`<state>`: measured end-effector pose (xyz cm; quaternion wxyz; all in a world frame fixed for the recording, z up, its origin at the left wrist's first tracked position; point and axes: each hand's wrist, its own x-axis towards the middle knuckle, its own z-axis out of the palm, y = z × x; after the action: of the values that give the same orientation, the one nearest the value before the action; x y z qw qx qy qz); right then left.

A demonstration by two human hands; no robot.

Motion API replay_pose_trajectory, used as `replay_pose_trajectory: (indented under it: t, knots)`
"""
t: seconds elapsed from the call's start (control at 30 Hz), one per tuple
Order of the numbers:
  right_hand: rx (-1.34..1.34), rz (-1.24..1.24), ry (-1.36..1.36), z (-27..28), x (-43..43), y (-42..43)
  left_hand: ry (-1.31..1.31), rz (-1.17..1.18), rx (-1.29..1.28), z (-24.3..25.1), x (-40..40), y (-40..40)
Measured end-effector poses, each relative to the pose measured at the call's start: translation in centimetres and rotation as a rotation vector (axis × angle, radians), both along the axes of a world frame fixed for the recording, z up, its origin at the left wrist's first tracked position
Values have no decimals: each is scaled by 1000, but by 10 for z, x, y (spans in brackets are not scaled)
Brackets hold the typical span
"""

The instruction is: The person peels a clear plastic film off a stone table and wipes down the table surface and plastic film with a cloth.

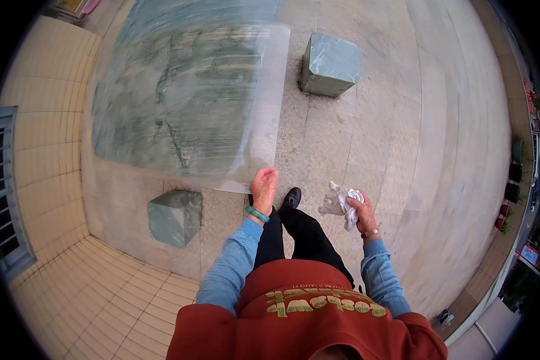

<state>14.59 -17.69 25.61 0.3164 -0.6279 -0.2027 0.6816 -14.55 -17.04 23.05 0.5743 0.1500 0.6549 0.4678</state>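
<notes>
My left hand (264, 190), with a green bangle (257, 213) at its wrist, is at the near right corner of a translucent plastic sheet (266, 103). Its fingers are closed on the sheet's edge, and the hand hides the corner itself. Under the sheet is a green stone tabletop (175, 99) with dark veins; the sheet hangs past its right and near edges. Off to the right, over the floor, my right hand (363, 210) grips a crumpled white cloth (347, 204). Part of the cloth hangs loose to the left of the fingers.
One green stone block stool (334, 58) stands right of the table, another (175, 218) at its near left. A tiled wall (49, 90) with a barred window (4, 189) runs along the left. Potted plants (513, 193) line a low ledge at far right. Stone paving (387, 135) covers the ground.
</notes>
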Motion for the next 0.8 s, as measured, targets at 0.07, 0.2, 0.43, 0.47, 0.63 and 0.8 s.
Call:
replay_pose_trajectory:
  t: [0.07, 0.2, 0.43, 0.47, 0.63, 0.8]
  knots:
    - [94, -27, 97, 4, -17, 31, 178, 39, 92, -5, -12, 26]
    - [213, -17, 157, 18, -48, 96, 524, -9, 145, -18, -39, 90]
    - [179, 52, 346, 9, -62, 209, 897, -72, 226, 0, -34, 201]
    - [170, 55, 380, 4, -67, 227, 985, -84, 294, -6, -37, 215]
    - [64, 93, 488, -11, -73, 331, 1132, -59, 336, -24, -42, 300]
    - [123, 102, 525, -17, -87, 426, 353, -94, 41, -28, -14, 343]
